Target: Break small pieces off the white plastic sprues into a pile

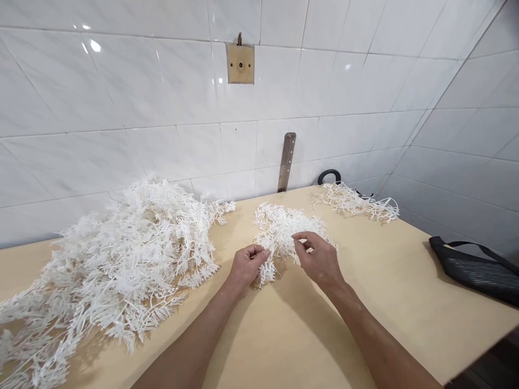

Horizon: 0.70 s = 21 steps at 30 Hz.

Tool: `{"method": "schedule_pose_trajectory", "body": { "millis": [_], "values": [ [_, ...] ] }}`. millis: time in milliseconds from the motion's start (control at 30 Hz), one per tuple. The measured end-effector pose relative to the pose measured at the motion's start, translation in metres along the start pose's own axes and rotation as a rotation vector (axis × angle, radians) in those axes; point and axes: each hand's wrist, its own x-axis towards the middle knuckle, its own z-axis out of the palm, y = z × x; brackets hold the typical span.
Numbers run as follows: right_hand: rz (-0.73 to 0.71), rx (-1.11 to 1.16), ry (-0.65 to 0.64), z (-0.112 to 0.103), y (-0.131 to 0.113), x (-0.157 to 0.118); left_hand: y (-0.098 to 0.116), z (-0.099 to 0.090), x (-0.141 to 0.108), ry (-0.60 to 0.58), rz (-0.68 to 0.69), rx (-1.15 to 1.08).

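Note:
My left hand (249, 266) pinches a small white branched plastic piece (266, 273) near the middle of the table. To its right, my right hand (316, 256) has thumb and forefinger brought close together at the edge of a small pile of white pieces (287, 221); whatever may be between those fingertips is too small to make out. The small pile lies just behind both hands. A much larger heap of white branched pieces (138, 254) spreads over the left side of the table.
On the wooden table (259, 346), thin white strands (357, 202) lie at the back right beside a black ring-shaped object (329, 175). A black mesh bag (474, 267) rests at the right edge. A metal strip (287, 162) stands against the tiled wall.

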Motion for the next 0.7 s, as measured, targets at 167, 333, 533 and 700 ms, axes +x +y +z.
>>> {"method": "schedule_pose_trajectory", "body": {
  "millis": [167,333,533,700],
  "values": [
    [0.139,0.280,-0.199,0.009,-0.023,-0.011,-0.009,-0.001,0.005,-0.008,0.068,-0.007],
    [0.325,0.493,-0.400,0.015,-0.022,-0.013,-0.008,-0.003,0.004,-0.057,0.022,0.010],
    [0.342,0.705,-0.493,0.019,-0.020,-0.012,-0.002,-0.003,0.000,-0.051,0.018,0.023],
    [0.326,0.679,-0.518,0.019,-0.016,-0.012,-0.001,-0.002,0.001,-0.021,0.019,-0.016]
  ]
}}
